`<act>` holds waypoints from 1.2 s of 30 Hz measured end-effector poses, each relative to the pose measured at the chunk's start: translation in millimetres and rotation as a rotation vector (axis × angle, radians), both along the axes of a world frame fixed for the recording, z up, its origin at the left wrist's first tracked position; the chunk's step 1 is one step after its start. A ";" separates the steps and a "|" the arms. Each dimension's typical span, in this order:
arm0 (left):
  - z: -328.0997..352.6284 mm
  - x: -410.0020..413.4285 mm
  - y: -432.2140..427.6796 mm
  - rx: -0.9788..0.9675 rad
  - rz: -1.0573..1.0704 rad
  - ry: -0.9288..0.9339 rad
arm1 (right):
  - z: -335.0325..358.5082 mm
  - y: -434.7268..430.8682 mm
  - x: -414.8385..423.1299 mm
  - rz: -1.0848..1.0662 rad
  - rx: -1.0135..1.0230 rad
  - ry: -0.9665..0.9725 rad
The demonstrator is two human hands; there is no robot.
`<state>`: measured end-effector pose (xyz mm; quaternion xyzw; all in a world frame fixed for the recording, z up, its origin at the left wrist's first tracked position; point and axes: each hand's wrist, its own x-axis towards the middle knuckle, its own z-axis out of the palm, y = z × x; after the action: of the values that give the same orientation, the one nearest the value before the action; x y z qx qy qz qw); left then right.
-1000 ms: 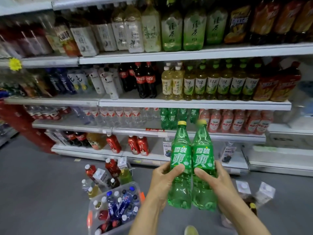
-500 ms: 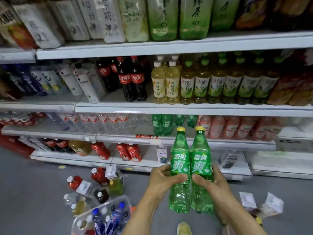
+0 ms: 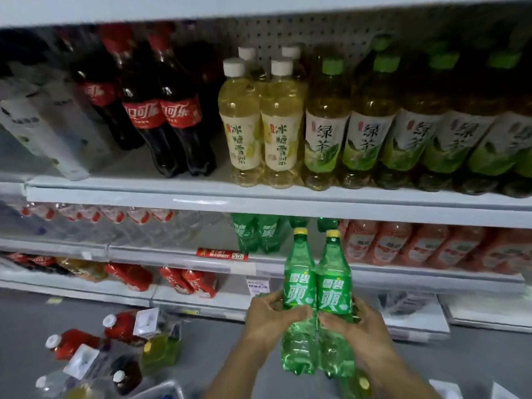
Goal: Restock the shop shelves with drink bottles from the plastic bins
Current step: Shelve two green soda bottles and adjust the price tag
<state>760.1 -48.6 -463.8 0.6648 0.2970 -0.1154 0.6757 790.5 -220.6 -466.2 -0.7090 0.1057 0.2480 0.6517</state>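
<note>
Two green Sprite bottles with yellow caps are held upright, side by side and touching, just before the shelf row of matching green bottles (image 3: 253, 234). The left bottle (image 3: 299, 286) is clasped by the left hand (image 3: 267, 321) and the right bottle (image 3: 335, 292) by the right hand (image 3: 359, 326), with fingers curled round the waists below the labels, where 雪碧 and 爽 can be read. Full, they are judged fairly heavy, stiff and smooth; the waist is the surest hold. On the shelf above, Coca-Cola bottles (image 3: 161, 113), 冰糖雪梨 bottles (image 3: 244, 133) and 绿茶 bottles (image 3: 325, 133) are seen.
</note>
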 end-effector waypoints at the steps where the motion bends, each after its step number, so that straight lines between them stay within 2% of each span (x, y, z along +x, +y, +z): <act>1: -7.8 10.8 2.2 0.011 0.000 -0.001 | -9.0 1.7 9.9 0.000 0.007 -0.026; 5: -44.1 57.0 11.7 0.087 -0.025 -0.060 | -40.2 10.7 53.6 0.037 -0.013 -0.091; 11: -58.7 109.1 16.3 0.167 0.008 -0.172 | -59.9 26.0 105.0 0.018 -0.100 -0.198; 16: -70.8 134.7 14.7 0.227 0.054 -0.195 | -73.6 29.4 135.9 -0.008 -0.132 -0.214; 23: -77.0 145.4 10.4 0.224 0.130 -0.230 | -70.1 37.1 152.9 -0.040 -0.295 -0.201; 26: -79.8 151.9 7.1 0.256 0.164 -0.309 | -66.7 41.0 159.1 -0.043 -0.309 -0.201; 30: -88.0 162.3 2.7 0.239 0.169 -0.456 | -71.5 45.0 171.0 -0.058 -0.273 -0.300; 36: -106.5 173.1 -5.3 0.210 0.238 -0.532 | -89.9 52.6 176.5 -0.109 -0.307 -0.462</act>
<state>933.2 -53.9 -570.3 0.6984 0.1959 0.1736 0.6662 967.0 -168.0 -556.1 -0.8304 0.0286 0.0257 0.5559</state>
